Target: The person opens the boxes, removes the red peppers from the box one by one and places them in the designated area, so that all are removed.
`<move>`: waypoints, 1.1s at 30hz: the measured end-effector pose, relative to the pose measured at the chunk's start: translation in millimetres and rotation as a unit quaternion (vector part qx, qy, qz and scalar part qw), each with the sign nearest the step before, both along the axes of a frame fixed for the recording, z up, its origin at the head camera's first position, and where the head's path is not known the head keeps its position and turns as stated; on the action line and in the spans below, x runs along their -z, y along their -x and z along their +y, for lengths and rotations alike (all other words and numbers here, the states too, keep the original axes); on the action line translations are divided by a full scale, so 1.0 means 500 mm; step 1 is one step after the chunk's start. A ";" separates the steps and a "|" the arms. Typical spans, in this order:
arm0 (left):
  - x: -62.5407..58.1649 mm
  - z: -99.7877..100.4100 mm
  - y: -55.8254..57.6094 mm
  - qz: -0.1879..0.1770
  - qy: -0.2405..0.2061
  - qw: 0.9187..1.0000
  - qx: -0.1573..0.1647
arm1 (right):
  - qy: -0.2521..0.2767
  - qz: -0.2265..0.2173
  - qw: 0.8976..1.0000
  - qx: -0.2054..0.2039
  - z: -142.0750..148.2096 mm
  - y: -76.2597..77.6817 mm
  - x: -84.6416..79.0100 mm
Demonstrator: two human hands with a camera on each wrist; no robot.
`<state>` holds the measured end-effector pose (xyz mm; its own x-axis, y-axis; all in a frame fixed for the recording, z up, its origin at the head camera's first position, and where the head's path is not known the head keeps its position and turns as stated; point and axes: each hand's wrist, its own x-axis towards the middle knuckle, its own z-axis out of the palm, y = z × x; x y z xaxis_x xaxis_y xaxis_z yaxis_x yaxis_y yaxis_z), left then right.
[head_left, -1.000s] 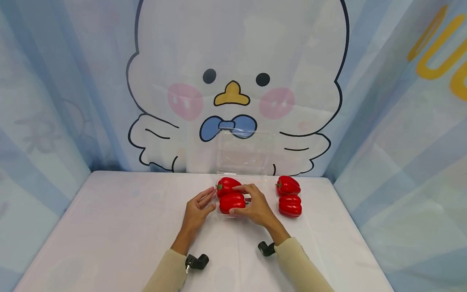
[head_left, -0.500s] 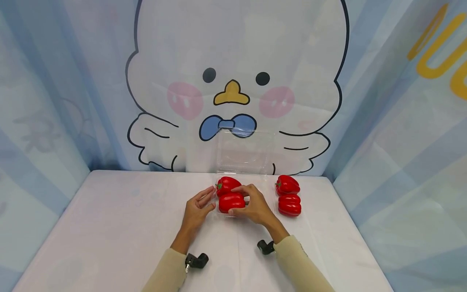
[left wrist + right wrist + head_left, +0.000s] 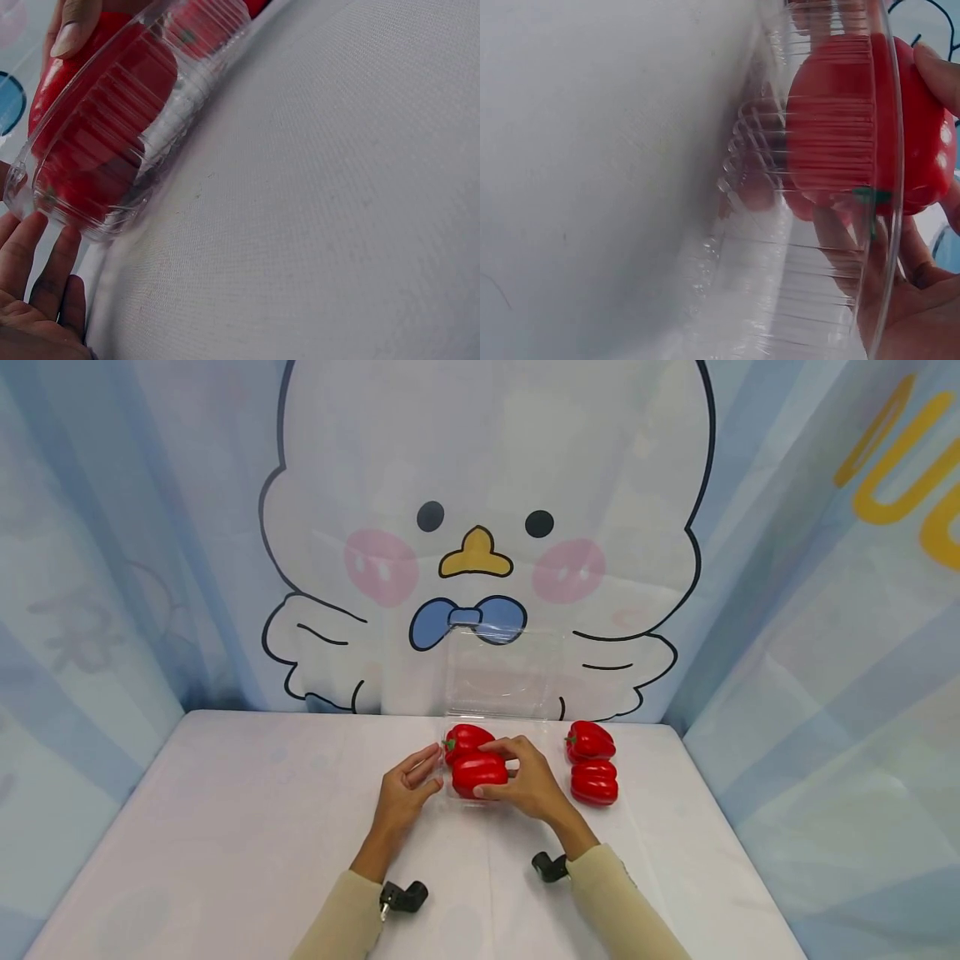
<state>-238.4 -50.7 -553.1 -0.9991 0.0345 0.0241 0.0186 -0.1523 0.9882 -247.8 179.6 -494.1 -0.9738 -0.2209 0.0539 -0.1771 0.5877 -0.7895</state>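
Observation:
My right hand (image 3: 527,783) grips a red bell pepper (image 3: 477,774) between thumb and fingers, over the clear plastic container (image 3: 161,161). Seen from the right wrist, the held pepper (image 3: 840,112) sits partly below the container's rim, its green stem toward the near wall. Another red bell pepper (image 3: 467,741) lies behind it in the container, at the left. My left hand (image 3: 405,797) is at the container's left side, its fingers fairly straight and touching the outer wall in the left wrist view. The container's hinged lid (image 3: 498,672) stands raised at the back.
Two more red bell peppers, one behind (image 3: 589,741) and one in front (image 3: 594,782), lie to the right of my right hand; whether they are in the container is hard to tell. A white-covered table (image 3: 262,827) bears everything, with a printed curtain (image 3: 480,460) behind its back edge.
The pepper in my right hand has shifted slightly to the right and up over the last half second. My left hand has stayed at the container's side.

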 end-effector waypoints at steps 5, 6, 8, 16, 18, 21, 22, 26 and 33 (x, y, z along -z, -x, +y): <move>0.001 0.001 0.001 -0.001 0.000 1.000 0.000 | 0.009 0.006 1.000 0.004 0.005 -0.003 -0.010; 0.001 0.001 0.001 -0.002 0.000 1.000 0.000 | 0.009 0.008 1.000 0.005 0.006 -0.004 -0.010; 0.000 0.001 0.001 -0.001 -0.001 1.000 0.001 | 0.010 0.010 1.000 0.006 0.009 -0.006 -0.013; -0.001 0.001 -0.001 -0.005 0.000 1.000 -0.002 | 0.014 0.017 1.000 0.004 0.022 -0.008 -0.022; -0.001 0.001 -0.001 -0.005 0.001 1.000 -0.002 | 0.014 0.020 1.000 0.003 0.025 -0.008 -0.025; 0.000 0.002 0.000 -0.005 0.004 1.000 -0.003 | 0.014 0.023 1.000 0.004 0.031 -0.007 -0.031; 0.000 0.002 0.000 -0.005 0.005 1.000 -0.003 | 0.015 0.024 1.000 0.003 0.033 -0.008 -0.033; -0.001 0.002 0.000 -0.005 0.008 1.000 -0.004 | 0.014 0.028 0.999 0.007 0.043 -0.008 -0.045; -0.001 0.002 0.000 -0.007 0.001 1.000 -0.003 | 0.005 0.032 0.999 0.027 0.065 -0.009 -0.061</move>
<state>-238.3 -49.6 -552.5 -0.9995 0.0292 0.0097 0.0053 -0.1493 0.9888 -243.1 212.3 -463.5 -0.9789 -0.1665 0.1186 -0.1953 0.5901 -0.7833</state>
